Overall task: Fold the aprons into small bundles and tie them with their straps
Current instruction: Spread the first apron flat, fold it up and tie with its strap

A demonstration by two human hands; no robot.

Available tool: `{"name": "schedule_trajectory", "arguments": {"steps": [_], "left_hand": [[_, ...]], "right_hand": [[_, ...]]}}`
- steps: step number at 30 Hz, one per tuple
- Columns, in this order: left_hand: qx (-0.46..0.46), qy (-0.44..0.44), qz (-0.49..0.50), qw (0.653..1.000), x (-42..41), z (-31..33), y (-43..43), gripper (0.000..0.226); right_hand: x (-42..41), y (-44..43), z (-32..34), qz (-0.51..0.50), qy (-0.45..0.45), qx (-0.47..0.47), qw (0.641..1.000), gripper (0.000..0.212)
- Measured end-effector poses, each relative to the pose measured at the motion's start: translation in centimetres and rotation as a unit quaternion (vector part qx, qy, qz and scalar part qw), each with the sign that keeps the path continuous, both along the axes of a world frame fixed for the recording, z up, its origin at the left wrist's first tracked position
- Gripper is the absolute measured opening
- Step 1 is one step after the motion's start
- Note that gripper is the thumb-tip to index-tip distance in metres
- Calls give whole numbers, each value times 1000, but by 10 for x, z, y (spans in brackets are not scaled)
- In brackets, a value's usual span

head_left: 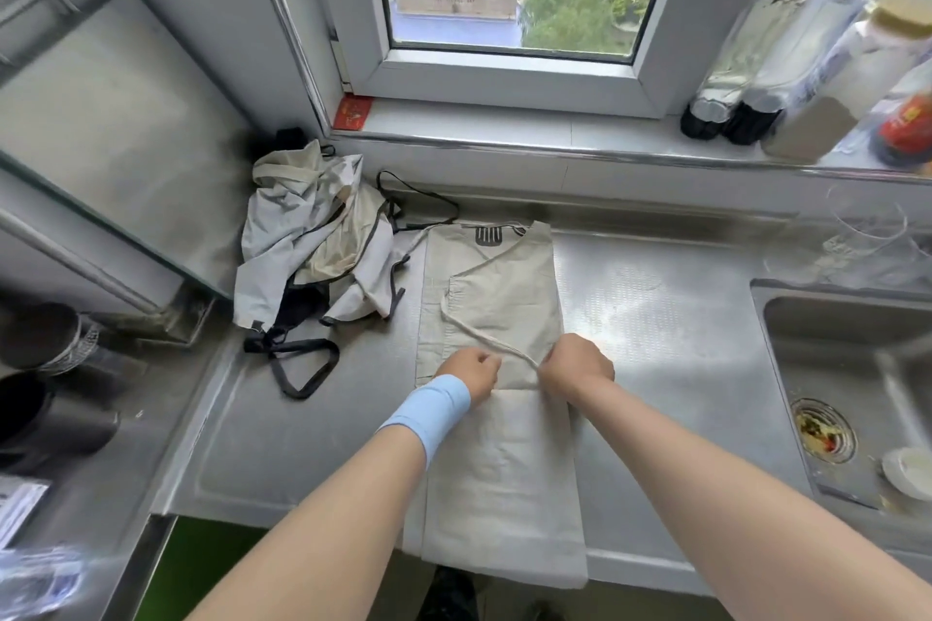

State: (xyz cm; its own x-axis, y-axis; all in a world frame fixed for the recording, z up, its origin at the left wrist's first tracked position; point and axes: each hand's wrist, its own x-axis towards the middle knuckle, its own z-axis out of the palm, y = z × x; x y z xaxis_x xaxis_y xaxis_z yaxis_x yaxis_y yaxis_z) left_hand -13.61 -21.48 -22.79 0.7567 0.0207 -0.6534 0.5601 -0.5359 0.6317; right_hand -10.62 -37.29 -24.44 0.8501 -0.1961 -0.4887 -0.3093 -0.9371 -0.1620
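Lying on the shiny counter (655, 318), the tan apron (499, 459) is a long folded strip, hanging over the near edge. The right hand (577, 368) pinches its strap (479, 333). The left hand (471, 371) curls; what it holds, I cannot tell.

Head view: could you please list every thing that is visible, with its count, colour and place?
beige apron: one, beige, folded into a long strip, middle of the counter
strap: one, off-white, lying across the beige apron
apron pile: one heap, grey-white with dark trim, back left of the counter
counter: one, steel, below the window
sink: one, steel, right
bottles: several, clear with dark bases, right on the sill
red card: one, red, left corner of the sill
dark containers: two, dark, far left
left grip: one, bare hand with blue wristband, fingers curled on the apron
right grip: one, bare hand, pinching the strap
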Motion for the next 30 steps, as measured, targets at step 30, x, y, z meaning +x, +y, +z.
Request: {"name": "schedule_trajectory", "arguments": {"steps": [30], "left_hand": [[330, -141, -275, 892, -36, -7, 43, 59]], "right_hand": [[-38, 48, -8, 176, -79, -33, 981, 56]]}}
